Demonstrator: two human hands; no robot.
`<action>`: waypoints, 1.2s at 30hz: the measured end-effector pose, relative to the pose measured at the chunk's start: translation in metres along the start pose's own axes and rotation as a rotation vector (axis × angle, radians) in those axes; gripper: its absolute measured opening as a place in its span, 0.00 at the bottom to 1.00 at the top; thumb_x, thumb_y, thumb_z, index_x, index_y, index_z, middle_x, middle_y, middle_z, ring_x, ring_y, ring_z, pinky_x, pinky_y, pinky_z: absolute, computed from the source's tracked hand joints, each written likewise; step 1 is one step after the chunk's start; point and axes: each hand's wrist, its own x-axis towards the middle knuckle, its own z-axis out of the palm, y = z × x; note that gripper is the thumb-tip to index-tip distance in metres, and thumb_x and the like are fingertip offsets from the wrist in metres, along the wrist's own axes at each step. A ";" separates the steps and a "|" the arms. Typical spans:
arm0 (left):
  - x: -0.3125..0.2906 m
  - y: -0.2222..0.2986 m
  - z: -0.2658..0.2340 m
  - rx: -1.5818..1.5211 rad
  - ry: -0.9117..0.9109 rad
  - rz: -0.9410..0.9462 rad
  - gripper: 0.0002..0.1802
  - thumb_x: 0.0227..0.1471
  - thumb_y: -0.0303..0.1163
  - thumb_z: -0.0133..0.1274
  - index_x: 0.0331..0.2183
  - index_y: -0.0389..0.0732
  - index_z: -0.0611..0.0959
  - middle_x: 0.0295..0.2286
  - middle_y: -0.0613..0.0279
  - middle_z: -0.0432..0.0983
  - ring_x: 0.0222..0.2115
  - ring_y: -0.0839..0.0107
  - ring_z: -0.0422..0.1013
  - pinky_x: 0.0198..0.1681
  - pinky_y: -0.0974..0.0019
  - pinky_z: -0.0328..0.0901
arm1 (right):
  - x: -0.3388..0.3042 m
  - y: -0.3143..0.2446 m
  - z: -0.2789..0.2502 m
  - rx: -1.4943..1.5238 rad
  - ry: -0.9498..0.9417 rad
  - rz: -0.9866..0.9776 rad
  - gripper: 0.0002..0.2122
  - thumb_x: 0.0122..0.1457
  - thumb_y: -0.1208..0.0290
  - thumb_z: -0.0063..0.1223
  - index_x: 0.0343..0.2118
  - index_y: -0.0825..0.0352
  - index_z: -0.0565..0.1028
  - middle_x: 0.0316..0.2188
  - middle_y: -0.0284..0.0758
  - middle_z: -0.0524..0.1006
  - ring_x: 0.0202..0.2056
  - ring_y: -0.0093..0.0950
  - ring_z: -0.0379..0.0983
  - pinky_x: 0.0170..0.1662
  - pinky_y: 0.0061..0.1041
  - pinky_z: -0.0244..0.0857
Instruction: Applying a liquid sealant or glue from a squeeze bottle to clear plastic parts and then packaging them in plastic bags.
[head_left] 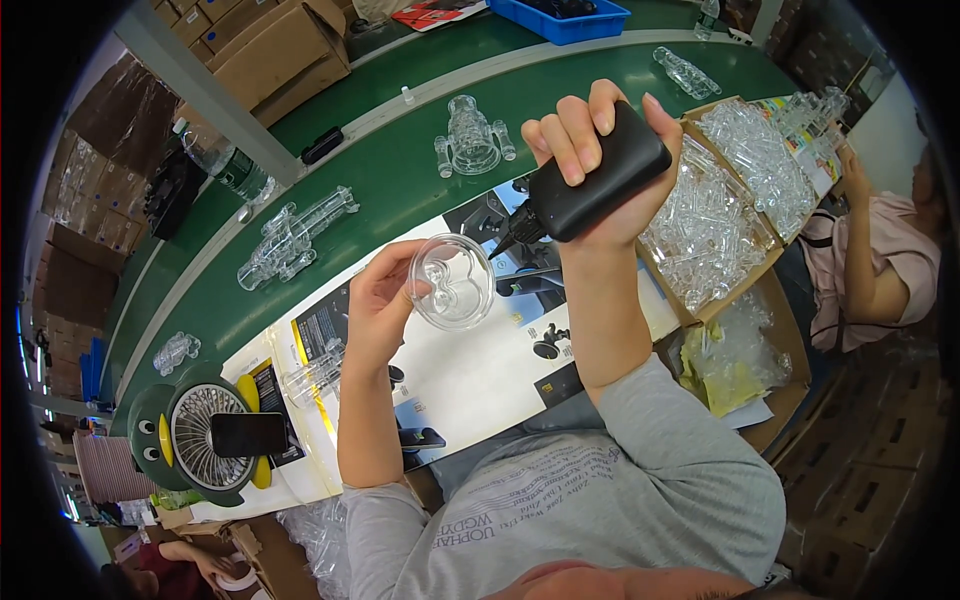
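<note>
My left hand [376, 308] is closed on a round clear plastic part [470, 290], with a rim and curved shapes inside it. My right hand [622, 218] wraps around a black squeeze bottle [598, 178], tilted down and to the left. The bottle's pointed black nozzle [518, 232] comes to the right edge of the clear part; whether it touches cannot be told. Below both hands lies a printed sheet [455, 375] covering the near part of the bench. Next to my left forearm rests another clear plastic piece [318, 375].
Clear assemblies [470, 140] [298, 238] stand on the green bench [400, 160]. At right are cartons of clear parts [705, 225] and a person [870, 260]. At left are a penguin-shaped fan [195, 440], a phone [248, 435] and a water bottle [222, 160]. A blue tray [560, 28] sits far back.
</note>
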 end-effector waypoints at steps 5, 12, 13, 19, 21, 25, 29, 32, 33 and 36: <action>-0.003 -0.001 -0.001 -0.029 0.001 -0.031 0.19 0.44 0.26 0.55 0.41 0.30 0.75 0.37 0.57 0.74 0.40 0.70 0.70 0.46 0.69 0.62 | 0.000 0.001 0.002 0.007 0.006 0.009 0.18 0.56 0.53 0.27 0.19 0.62 0.61 0.09 0.31 0.60 0.12 0.22 0.55 0.26 0.21 0.51; -0.002 -0.004 -0.001 0.002 -0.028 -0.035 0.19 0.47 0.30 0.53 0.41 0.30 0.75 0.35 0.57 0.76 0.37 0.71 0.71 0.43 0.70 0.63 | -0.001 0.000 0.003 0.019 0.009 0.021 0.18 0.56 0.53 0.27 0.19 0.62 0.61 0.09 0.31 0.60 0.12 0.22 0.55 0.26 0.21 0.51; -0.003 -0.005 -0.002 -0.007 -0.038 -0.038 0.19 0.47 0.31 0.53 0.41 0.30 0.76 0.35 0.57 0.76 0.37 0.71 0.71 0.43 0.70 0.64 | -0.001 0.001 0.002 0.027 0.005 0.030 0.18 0.56 0.53 0.27 0.19 0.62 0.61 0.09 0.31 0.61 0.12 0.22 0.55 0.26 0.20 0.51; -0.003 -0.005 -0.004 0.000 -0.101 -0.069 0.20 0.48 0.34 0.53 0.41 0.30 0.75 0.34 0.56 0.76 0.36 0.71 0.72 0.41 0.70 0.65 | -0.001 0.002 0.003 0.039 -0.015 0.044 0.18 0.56 0.53 0.28 0.19 0.62 0.61 0.09 0.31 0.61 0.11 0.22 0.55 0.26 0.20 0.51; -0.003 -0.004 -0.004 -0.006 -0.118 -0.076 0.21 0.48 0.34 0.53 0.41 0.30 0.75 0.34 0.56 0.76 0.36 0.71 0.72 0.41 0.70 0.65 | -0.001 0.001 0.003 0.038 -0.026 0.047 0.18 0.56 0.53 0.28 0.19 0.62 0.61 0.09 0.31 0.61 0.11 0.22 0.55 0.26 0.21 0.51; -0.003 -0.001 -0.002 -0.044 -0.168 -0.094 0.23 0.49 0.38 0.53 0.42 0.30 0.75 0.35 0.55 0.76 0.37 0.70 0.72 0.42 0.69 0.66 | -0.001 0.000 0.000 0.006 -0.115 0.065 0.16 0.57 0.55 0.30 0.20 0.61 0.61 0.10 0.29 0.61 0.12 0.20 0.56 0.33 0.24 0.50; -0.003 0.002 -0.001 -0.059 -0.214 -0.103 0.26 0.50 0.43 0.52 0.42 0.30 0.75 0.34 0.54 0.76 0.37 0.69 0.72 0.42 0.69 0.66 | -0.002 0.001 0.001 0.009 -0.116 0.072 0.16 0.57 0.55 0.30 0.20 0.61 0.61 0.10 0.29 0.62 0.12 0.21 0.56 0.33 0.24 0.50; -0.004 0.001 -0.004 -0.054 -0.240 -0.130 0.24 0.51 0.42 0.51 0.42 0.30 0.75 0.34 0.55 0.77 0.36 0.69 0.72 0.42 0.69 0.65 | -0.002 0.001 0.002 0.020 -0.124 0.082 0.16 0.57 0.55 0.29 0.20 0.61 0.61 0.11 0.30 0.62 0.12 0.20 0.56 0.33 0.24 0.50; -0.004 0.001 -0.004 -0.052 -0.252 -0.135 0.24 0.51 0.41 0.51 0.42 0.30 0.75 0.34 0.55 0.77 0.36 0.69 0.72 0.41 0.69 0.65 | -0.002 0.000 0.002 0.022 -0.135 0.090 0.16 0.58 0.55 0.29 0.20 0.61 0.61 0.11 0.30 0.62 0.12 0.20 0.56 0.33 0.24 0.50; -0.003 0.002 -0.002 -0.097 -0.283 -0.146 0.22 0.51 0.40 0.51 0.42 0.30 0.75 0.34 0.55 0.76 0.36 0.70 0.72 0.42 0.69 0.65 | -0.002 0.000 0.002 0.026 -0.160 0.099 0.16 0.58 0.55 0.29 0.20 0.61 0.61 0.11 0.29 0.62 0.12 0.20 0.56 0.33 0.24 0.49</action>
